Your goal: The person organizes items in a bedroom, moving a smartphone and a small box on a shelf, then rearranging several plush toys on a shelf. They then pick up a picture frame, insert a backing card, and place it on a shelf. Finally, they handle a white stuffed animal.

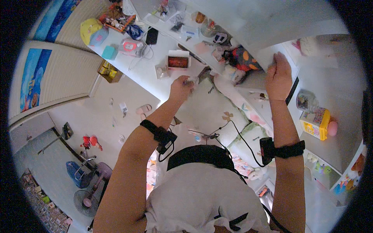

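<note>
My left hand is closed over the near edge of the white desk, its fingers round a small clear plastic piece that looks like a bag or wrapper. Just beyond it are a box with a dark reddish-brown inside and a small clear packet. My right hand rests against a white shelf panel, fingers stretched and close together. Nothing shows in it, though part of the palm side is hidden.
A black phone, a teal box and a yellow cap lie farther left on the desk. Shelves at right hold a clear jar and a yellow toy box. A pillow lies below my hands; a fan stands lower left.
</note>
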Motion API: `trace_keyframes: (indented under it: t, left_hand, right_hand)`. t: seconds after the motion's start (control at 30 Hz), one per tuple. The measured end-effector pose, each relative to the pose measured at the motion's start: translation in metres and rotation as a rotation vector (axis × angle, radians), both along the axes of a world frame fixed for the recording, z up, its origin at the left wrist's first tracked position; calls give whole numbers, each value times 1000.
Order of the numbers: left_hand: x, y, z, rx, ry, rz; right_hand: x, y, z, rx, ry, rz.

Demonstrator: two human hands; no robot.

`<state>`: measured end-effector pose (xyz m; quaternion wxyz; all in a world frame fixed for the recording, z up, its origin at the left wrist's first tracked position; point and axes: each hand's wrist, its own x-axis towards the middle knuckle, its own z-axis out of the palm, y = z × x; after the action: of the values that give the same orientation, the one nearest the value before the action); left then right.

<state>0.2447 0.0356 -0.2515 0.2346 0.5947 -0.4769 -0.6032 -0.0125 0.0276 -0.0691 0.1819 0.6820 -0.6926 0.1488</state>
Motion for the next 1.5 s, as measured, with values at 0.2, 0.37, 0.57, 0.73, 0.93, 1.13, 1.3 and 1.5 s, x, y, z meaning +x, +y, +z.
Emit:
trace_keyframes:
  t: [0.2, 0.37, 0.57, 0.73, 0.93, 1.13, 1.3, 1.5]
  left_hand:
    - [7, 20, -3, 367, 306, 325]
    - [25, 33, -9, 488, 413, 394]
    - [27, 20, 29, 412, 548, 413]
    - [18, -5, 89, 212, 624, 327]
    - [15, -14, 90, 242, 588, 377]
    - [26, 7, 89, 303, 485, 433]
    - [49, 26, 92, 253, 363, 473]
    - [40, 58, 123, 257, 368, 453]
  right_hand:
    - [3, 0, -3, 5, 6, -7]
    - [5, 0, -3, 23, -9, -37]
    - [2, 1, 2, 54, -22, -62]
    - [8, 1, 6, 84, -52, -75]
    - [3, 2, 4, 80, 60, -58]
    - [4, 4, 5, 91, 25, -50]
    - [2, 6, 3, 86, 58, -77]
    - [-2, 4, 4, 42, -62, -68]
